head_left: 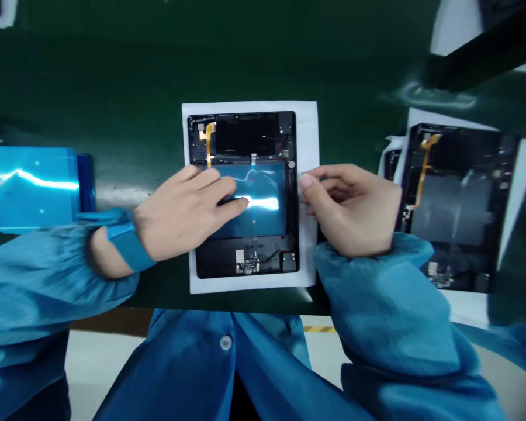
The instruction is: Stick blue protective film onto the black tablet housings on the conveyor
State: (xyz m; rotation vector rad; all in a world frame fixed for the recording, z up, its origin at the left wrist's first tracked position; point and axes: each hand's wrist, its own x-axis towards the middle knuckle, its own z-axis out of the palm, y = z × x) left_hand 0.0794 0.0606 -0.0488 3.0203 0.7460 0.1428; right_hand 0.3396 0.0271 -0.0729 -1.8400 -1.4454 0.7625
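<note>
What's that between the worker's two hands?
In the head view, a shiny blue film on the open tablet, and the tablet's black right edge, lie between the left hand and the right hand.

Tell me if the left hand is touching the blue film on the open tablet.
Touching. The head view shows the left hand lying with its fingers flat on the blue film, with no gap visible.

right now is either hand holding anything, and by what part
Left hand presses flat on the blue film. Right hand curls at the tablet's right edge; grip cannot be told.
</note>
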